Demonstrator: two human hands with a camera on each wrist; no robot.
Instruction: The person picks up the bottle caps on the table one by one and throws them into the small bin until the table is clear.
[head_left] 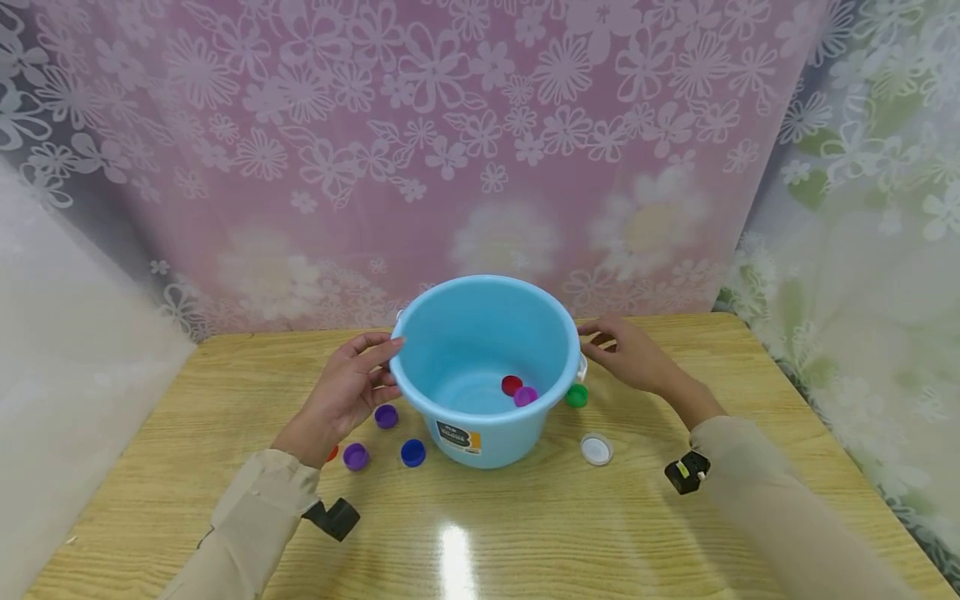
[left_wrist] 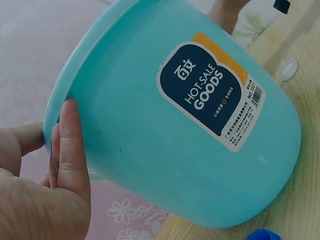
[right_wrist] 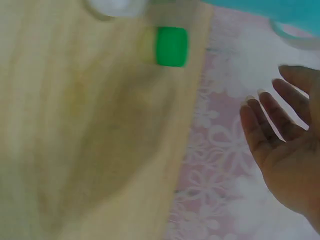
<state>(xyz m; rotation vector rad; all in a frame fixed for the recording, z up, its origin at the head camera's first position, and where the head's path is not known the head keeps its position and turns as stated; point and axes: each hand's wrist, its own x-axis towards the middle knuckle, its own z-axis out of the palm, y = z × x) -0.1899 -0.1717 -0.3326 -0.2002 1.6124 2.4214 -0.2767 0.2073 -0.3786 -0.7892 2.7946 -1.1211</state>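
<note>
A light blue plastic bucket [head_left: 480, 321] stands on the wooden table, its open top tipped toward the head camera. My left hand [head_left: 347, 393] pinches the bucket's left rim; in the left wrist view the fingers [left_wrist: 71, 145] lie along the outside wall and the thumb goes over the edge. Beside the right rim is my right hand [head_left: 630, 354], its fingers loosely bent and holding nothing. The right wrist view shows that hand [right_wrist: 287, 155] apart from the bucket. Inside the bucket lie a red bottle cap [head_left: 512, 385] and a magenta cap [head_left: 526, 397].
Left of the bucket lie two purple caps, one nearer [head_left: 356, 456], a blue cap [head_left: 412, 452] and an orange-red cap [head_left: 332, 454], partly hidden by the left wrist. To its right are a green cap [head_left: 577, 395] and a white cap [head_left: 597, 449]. A flowered curtain [head_left: 495, 167] hangs behind the table.
</note>
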